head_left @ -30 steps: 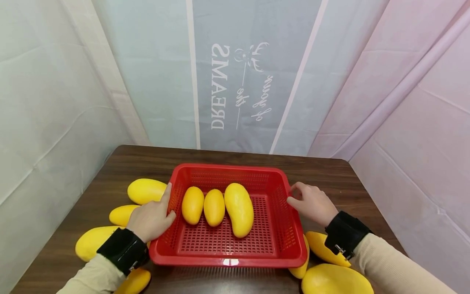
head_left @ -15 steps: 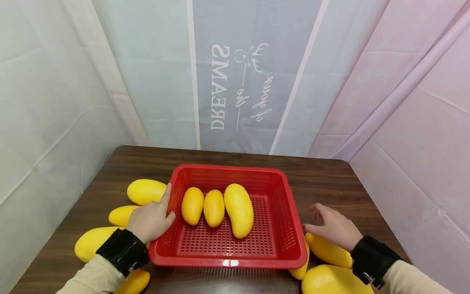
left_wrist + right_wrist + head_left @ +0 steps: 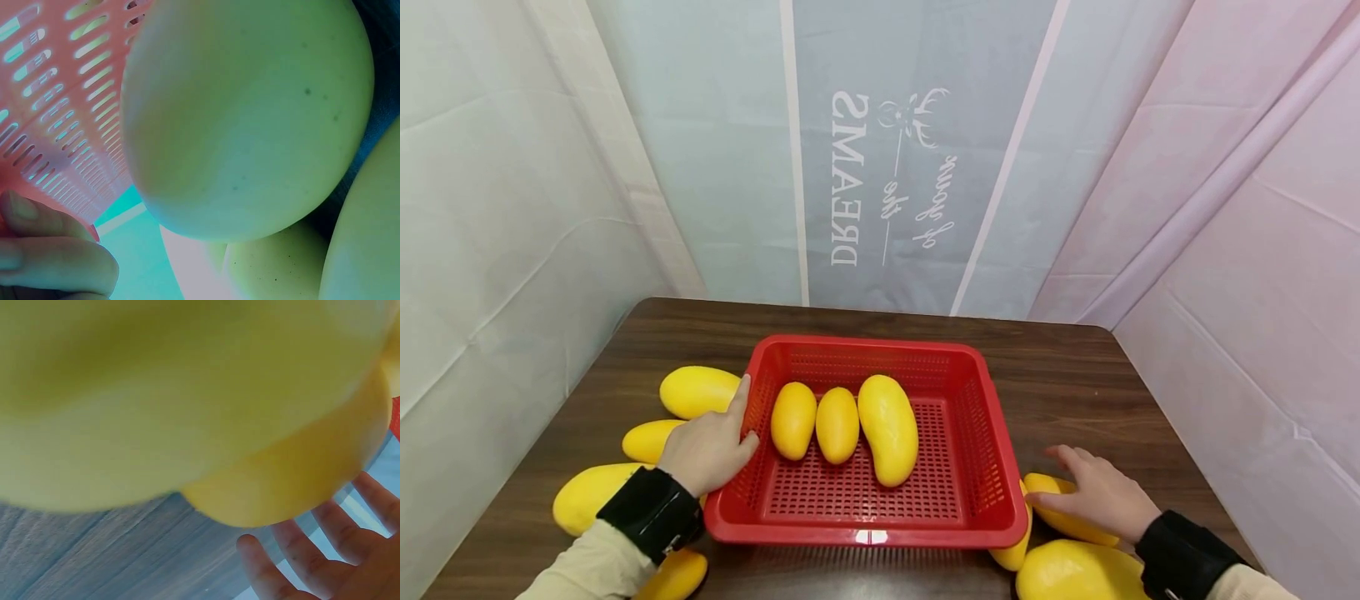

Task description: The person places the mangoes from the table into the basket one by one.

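**Right hand [image 3: 1101,493] over a mango [image 3: 1066,523], to the right of a basket [image 3: 790,535]**

In the head view, on the table [image 3: 1052,358]: mango outside the basket, near its close right corner, partly covered by the right hand. Long axis slanting from the basket side down toward the right wrist, roughly in line with the hand above. Right hand by far the nearer; left hand [image 3: 711,446] well apart, across the basket.

Hands. Right: released, grasping nothing, fingers loosely spread; in the right wrist view, fingertips [image 3: 251,551] at the edge of a mango, contact impossible to tell. Left: grasping the basket by its left rim, thumb toward the inner side, index finger straight along the edge.

Neighbours. Half-hidden mango [image 3: 1017,547] just beside the basket wall; big mango [image 3: 1078,573] on the near side. Inside the basket, a row of three, with a curved mango [image 3: 887,429] rightmost. At left, several more, partly behind the left hand.

Writing. On the curtain [image 3: 730,208], "DREAMS" in capitals and "the" in script, sideways and apparently mirrored, beside an antlered motif [image 3: 913,118]; remaining script too uncertain to read. No legible brand on mangoes or basket.
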Demonstrator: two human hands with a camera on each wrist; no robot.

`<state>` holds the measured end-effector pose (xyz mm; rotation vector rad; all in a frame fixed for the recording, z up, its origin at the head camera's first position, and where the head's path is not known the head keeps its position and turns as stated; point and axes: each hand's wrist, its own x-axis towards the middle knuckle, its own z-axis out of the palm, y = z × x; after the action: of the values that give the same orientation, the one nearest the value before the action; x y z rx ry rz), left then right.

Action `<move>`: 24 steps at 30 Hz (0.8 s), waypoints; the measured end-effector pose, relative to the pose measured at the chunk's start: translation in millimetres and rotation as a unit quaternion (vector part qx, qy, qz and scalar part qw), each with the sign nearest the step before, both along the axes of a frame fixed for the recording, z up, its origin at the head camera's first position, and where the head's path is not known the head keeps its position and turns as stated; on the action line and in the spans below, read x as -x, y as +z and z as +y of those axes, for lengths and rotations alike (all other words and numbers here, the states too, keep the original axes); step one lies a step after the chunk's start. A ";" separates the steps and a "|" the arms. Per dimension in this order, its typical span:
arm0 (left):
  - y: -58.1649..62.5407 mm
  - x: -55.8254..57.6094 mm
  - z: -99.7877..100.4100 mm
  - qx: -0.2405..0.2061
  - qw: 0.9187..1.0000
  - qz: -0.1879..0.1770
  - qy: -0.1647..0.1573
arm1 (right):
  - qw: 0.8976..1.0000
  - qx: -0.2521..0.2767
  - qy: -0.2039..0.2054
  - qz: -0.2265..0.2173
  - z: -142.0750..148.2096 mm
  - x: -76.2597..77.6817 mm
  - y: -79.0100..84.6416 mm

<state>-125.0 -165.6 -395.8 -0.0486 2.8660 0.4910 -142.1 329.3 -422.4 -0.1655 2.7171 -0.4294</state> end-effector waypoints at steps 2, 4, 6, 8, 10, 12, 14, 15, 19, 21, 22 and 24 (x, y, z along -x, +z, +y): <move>0.2 0.0 0.2 0.000 1.000 0.000 0.000 | 1.000 0.000 -0.004 -0.010 2.3 -0.8 -1.2; 0.3 0.2 0.4 0.001 1.000 0.000 -0.001 | 1.000 0.001 -0.007 -0.018 4.5 -1.6 -2.3; 0.2 0.5 0.7 0.001 1.000 0.002 -0.002 | 1.000 0.003 -0.014 -0.028 6.8 -2.7 -3.7; 0.0 0.9 0.8 0.001 1.000 0.004 -0.003 | 0.999 0.006 -0.019 -0.036 8.7 -3.8 -4.7; -0.3 1.1 0.7 0.001 1.000 0.005 -0.004 | 0.999 0.012 -0.024 -0.046 10.5 -4.6 -5.9; -0.6 0.9 0.3 0.001 1.000 0.007 -0.005 | 0.998 0.017 -0.024 -0.055 11.8 -4.7 -7.0; -0.6 0.3 -0.4 0.000 1.000 0.007 -0.005 | 0.998 0.020 -0.020 -0.059 12.6 -4.1 -8.5; -0.4 -0.1 -0.8 0.000 1.000 0.007 -0.005 | 0.998 0.021 -0.019 -0.061 12.9 -3.5 -9.5; 0.5 -1.3 -2.1 -0.001 1.000 0.008 -0.004 | 0.998 0.018 -0.012 -0.062 13.2 -2.4 -13.1; 0.8 -1.6 -2.3 -0.002 1.000 0.007 -0.004 | 0.998 0.015 -0.013 -0.067 13.1 -2.4 -14.1; 0.8 -1.6 -2.2 -0.003 1.000 0.006 -0.004 | 0.997 0.014 -0.012 -0.069 13.1 -2.6 -14.3; 0.8 -1.5 -2.1 -0.005 1.000 0.005 -0.004 | 0.997 0.012 -0.013 -0.072 13.3 -3.2 -14.3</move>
<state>-123.6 -167.7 -395.0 -0.0331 2.8718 0.5051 -138.9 342.6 -436.7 -0.1019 2.5766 -0.4638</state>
